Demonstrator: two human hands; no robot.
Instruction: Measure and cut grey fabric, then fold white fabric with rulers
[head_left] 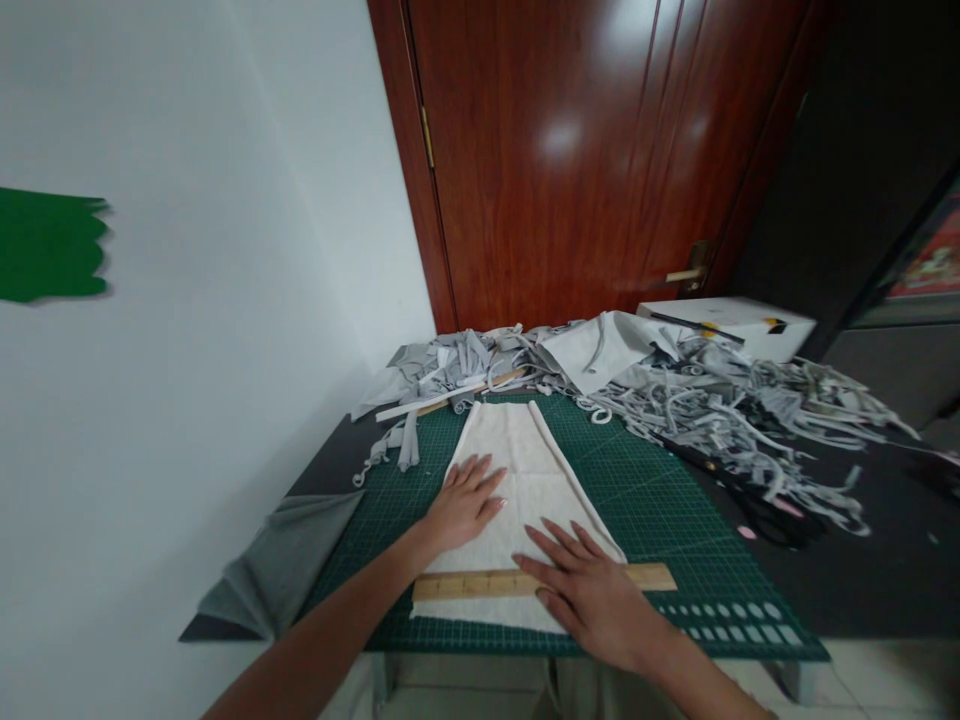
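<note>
A long piece of white fabric (517, 450) lies flat on the green cutting mat (637, 480), narrow at the far end and wider toward me, its side edges rolled. Across its near end rests a wooden ruler (480, 585). My left hand (466, 503) is spread on the fabric's left side, beyond the ruler. My right hand (581, 585) presses down with fingers apart, partly over the ruler and partly on the fabric. It hides part of the ruler and the fabric's near right corner.
Grey and white fabric scraps (697, 400) heap along the back and right. Black scissors (750, 505) lie right of the mat. Folded grey cloth (289, 560) sits at the left edge. A white box (757, 320) stands at the back right, before a wooden door (570, 180).
</note>
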